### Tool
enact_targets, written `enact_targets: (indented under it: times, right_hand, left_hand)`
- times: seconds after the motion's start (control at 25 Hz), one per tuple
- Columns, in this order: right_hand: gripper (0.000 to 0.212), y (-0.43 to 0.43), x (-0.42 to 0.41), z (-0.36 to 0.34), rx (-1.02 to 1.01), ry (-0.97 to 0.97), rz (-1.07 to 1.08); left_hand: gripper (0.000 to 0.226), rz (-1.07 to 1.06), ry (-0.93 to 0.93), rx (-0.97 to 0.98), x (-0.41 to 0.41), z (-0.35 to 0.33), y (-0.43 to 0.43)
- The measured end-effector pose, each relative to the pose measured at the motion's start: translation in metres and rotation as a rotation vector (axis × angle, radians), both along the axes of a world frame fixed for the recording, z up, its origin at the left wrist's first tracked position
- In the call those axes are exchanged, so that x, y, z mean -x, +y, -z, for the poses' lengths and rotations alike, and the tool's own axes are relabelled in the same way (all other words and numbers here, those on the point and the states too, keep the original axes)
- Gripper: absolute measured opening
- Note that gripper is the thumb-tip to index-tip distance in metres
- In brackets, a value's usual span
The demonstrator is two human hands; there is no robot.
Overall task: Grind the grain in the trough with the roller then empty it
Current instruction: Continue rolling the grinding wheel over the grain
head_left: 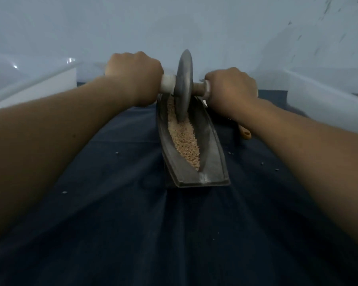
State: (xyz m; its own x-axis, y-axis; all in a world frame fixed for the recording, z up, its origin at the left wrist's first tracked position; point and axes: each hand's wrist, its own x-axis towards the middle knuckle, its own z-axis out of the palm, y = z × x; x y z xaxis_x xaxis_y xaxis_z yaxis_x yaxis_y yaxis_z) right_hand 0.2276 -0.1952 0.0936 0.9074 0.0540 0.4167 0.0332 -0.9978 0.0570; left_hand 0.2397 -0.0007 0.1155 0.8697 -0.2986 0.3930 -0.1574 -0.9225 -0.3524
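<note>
Grain (184, 139), pale tan, fills the long dark metal trough (217, 153) beneath the grey disc roller (184, 79) between left grip (132, 71) and right grip (229, 85), each clenched on its handle; best pressed evenly, rolled lengthwise.

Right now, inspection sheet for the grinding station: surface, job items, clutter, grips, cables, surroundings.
surface: dark blue cloth, creased, covers the work area.
job's things: trough lies lengthwise on the cloth and holds grain; roller stands upright in the grain towards the far end.
clutter: scattered specks on the cloth; tan object, partly hidden behind the right forearm, cannot be identified.
grips: left grip and right grip each hold one end of the roller's handle.
cables: nothing seen.
surroundings: left white container and right white container flank the cloth; pale wall behind.
</note>
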Motion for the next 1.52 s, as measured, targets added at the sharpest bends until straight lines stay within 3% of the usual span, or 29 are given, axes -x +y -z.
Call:
enact_targets:
  times: [0.08, 0.24, 0.4, 0.48, 0.56, 0.68, 0.8, 0.92, 1.0, 1.08, 1.2, 1.28, 1.36, 1.52]
  right_hand:
    - [0.014, -0.010, 0.022, 0.001, 0.081, -0.016, -0.054]
    - [0.021, -0.033, 0.095, 0.001, 0.217, -0.233, -0.233]
    - [0.018, -0.023, 0.075, 0.007, 0.235, -0.196, -0.126]
    - [0.009, -0.006, 0.035, 0.004, 0.163, -0.124, -0.020]
    - [0.017, 0.004, 0.003, -0.006, 0.105, -0.052, 0.014]
    - [0.005, -0.004, 0.015, -0.006, 0.145, -0.024, -0.053]
    - [0.011, -0.027, 0.059, 0.007, 0.198, -0.138, -0.173]
    - [0.030, -0.041, 0.066, 0.010, 0.131, -0.034, -0.237]
    - [0.013, -0.034, 0.054, 0.016, 0.162, -0.088, -0.166]
    - [0.015, -0.015, 0.031, 0.014, 0.180, -0.180, -0.075]
    - [0.010, 0.001, 0.003, -0.004, 0.088, -0.046, -0.009]
    - [0.015, -0.008, 0.015, -0.004, 0.128, -0.025, -0.040]
    - [0.022, -0.019, 0.050, 0.003, 0.224, -0.155, -0.163]
    - [0.013, -0.033, 0.077, -0.002, 0.277, -0.155, -0.268]
  left_hand:
    - [0.018, 0.027, -0.008, -0.011, 0.021, 0.005, 0.007]
    - [0.014, 0.236, -0.117, -0.007, 0.073, 0.019, 0.046]
    - [0.012, 0.132, -0.154, -0.059, 0.059, 0.027, 0.033]
    - [0.015, 0.030, -0.096, -0.025, 0.026, 0.025, 0.017]
    - [0.019, -0.002, -0.006, 0.041, 0.001, 0.010, 0.008]
    - [0.020, 0.016, 0.023, 0.045, 0.014, 0.011, 0.012]
    - [0.012, 0.196, -0.098, 0.023, 0.062, 0.022, 0.035]
    - [0.011, 0.249, -0.157, -0.015, 0.075, 0.023, 0.043]
    - [0.009, 0.150, -0.189, -0.056, 0.062, 0.029, 0.033]
    - [0.013, 0.049, -0.131, -0.024, 0.033, 0.026, 0.019]
    - [0.018, 0.004, -0.009, 0.049, 0.004, 0.010, 0.008]
    - [0.015, 0.046, -0.003, 0.053, 0.014, 0.011, 0.012]
    - [0.010, 0.148, -0.037, 0.053, 0.040, 0.023, 0.028]
    - [0.026, 0.247, -0.048, 0.025, 0.064, 0.027, 0.052]
